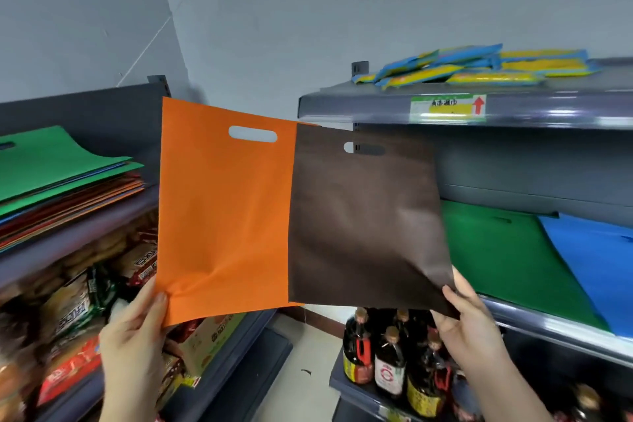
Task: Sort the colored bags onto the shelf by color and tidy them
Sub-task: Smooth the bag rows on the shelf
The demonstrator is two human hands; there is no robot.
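From the head camera, the left hand (137,329) pinches the lower left corner of an orange bag (222,209) and the right hand (469,322) pinches the lower right corner of a brown bag (366,223) — both held upright side by side in the gap between two shelving units, the brown one overlapping the orange one's right edge. On the left shelf (68,233) lies a mixed stack of bags (61,181) topped by green, while the right shelf (555,325) holds a flat green bag (507,257) with a blue bag (599,260) just beside it — its edge apparently lapping the green one. Dark bottles (390,360) stand below.
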